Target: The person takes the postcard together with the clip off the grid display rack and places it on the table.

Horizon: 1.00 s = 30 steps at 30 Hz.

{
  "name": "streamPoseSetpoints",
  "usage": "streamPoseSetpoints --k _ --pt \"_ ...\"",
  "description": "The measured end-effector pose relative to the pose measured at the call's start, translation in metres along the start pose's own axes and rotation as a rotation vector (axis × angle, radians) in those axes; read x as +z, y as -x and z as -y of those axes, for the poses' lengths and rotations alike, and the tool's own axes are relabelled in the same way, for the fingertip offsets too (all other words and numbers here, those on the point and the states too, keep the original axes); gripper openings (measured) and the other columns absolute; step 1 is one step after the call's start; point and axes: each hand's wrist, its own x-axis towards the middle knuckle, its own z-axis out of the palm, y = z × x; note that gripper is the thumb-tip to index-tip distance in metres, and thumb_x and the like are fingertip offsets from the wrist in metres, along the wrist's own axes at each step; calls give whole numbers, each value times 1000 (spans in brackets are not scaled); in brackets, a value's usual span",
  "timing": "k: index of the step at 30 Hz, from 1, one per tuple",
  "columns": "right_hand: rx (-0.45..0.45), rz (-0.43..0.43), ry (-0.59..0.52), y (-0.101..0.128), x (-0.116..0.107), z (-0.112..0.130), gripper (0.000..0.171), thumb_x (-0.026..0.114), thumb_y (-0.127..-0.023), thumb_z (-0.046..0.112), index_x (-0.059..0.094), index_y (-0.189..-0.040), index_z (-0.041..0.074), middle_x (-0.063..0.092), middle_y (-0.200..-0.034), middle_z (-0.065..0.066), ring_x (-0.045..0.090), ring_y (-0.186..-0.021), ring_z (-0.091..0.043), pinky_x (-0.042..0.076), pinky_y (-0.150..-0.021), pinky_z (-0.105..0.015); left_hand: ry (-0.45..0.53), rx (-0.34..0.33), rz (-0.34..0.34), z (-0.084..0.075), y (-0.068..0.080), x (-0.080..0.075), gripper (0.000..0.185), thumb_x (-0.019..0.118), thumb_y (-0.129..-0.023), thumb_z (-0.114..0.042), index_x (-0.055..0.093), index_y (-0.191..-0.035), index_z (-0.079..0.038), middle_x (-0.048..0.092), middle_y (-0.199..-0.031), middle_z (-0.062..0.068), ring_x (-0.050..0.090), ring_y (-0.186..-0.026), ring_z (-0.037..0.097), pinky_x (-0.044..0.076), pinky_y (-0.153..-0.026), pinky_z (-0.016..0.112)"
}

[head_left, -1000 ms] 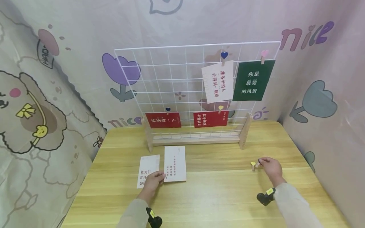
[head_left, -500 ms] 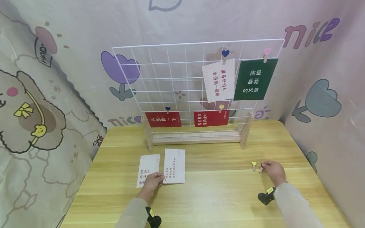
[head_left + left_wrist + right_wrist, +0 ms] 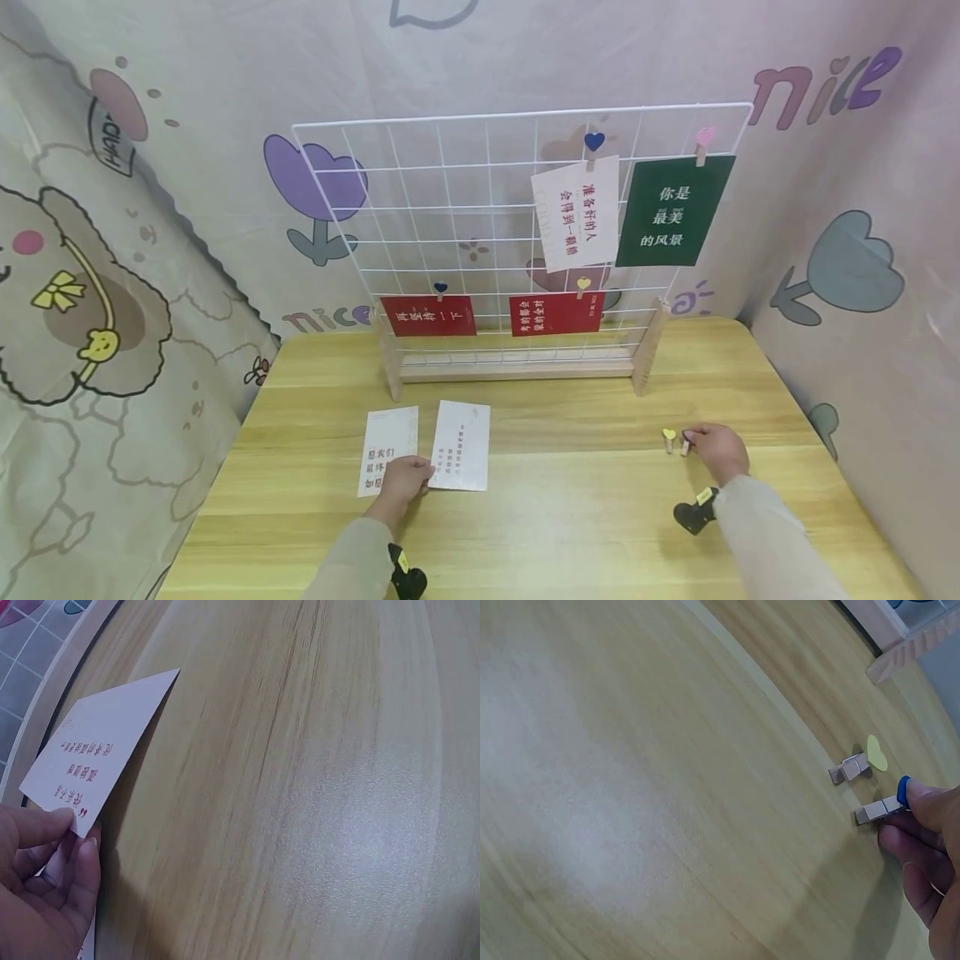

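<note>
My left hand pinches a white card with red lettering by its lower left corner; in the left wrist view the thumb lies on top, and the card is tilted up off the table. Partly under that hand, a second white card lies flat. At the right, my right hand pinches a small wooden clothespin by its blue heart end, between thumb and fingers. Just left of it lies another clothespin with a yellow heart.
A white wire grid rack on wooden feet stands at the back. Clothespins hold a white card, a green card and two red cards, one left, one right. Patterned curtains surround the wooden table.
The white card in my left hand has come slightly nearer and lifted off the table. My right hand has drawn the blue-heart clothespin slightly away from the yellow one.
</note>
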Motion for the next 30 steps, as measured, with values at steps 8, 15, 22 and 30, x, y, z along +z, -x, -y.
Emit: streamPoseSetpoints --k 8,15,22,30 --pt "34 -5 -42 -2 3 -3 33 49 -87 27 59 -102 -1 60 -98 -17 49 -95 -38 37 -77 -47 -151 48 -32 0 -1 0 11 56 -78 -3 61 -80 6 55 -63 3 48 -53 11 42 -48 22" --pt "40 -10 -55 1 0 -2 33 50 -87 27 59 -101 -1 59 -100 -18 47 -95 -39 36 -77 -47 -248 37 -31 -1 1 0 12 56 -78 -7 62 -79 4 54 -60 3 48 -52 13 40 -45 22" --pt "22 -7 -26 1 -1 -1 33 49 -88 23 57 -103 -5 56 -102 -23 46 -95 -42 38 -75 -47 -351 21 -39 -6 0 -2 12 56 -77 -10 61 -73 0 53 -60 3 48 -56 16 38 -47 25" --pt "6 -13 2 0 -1 -4 33 47 -88 23 58 -100 -5 56 -100 -23 50 -88 -37 40 -70 -43 -468 7 -23 -13 2 -10 13 54 -76 -9 60 -74 2 57 -70 8 50 -62 20 42 -57 33"
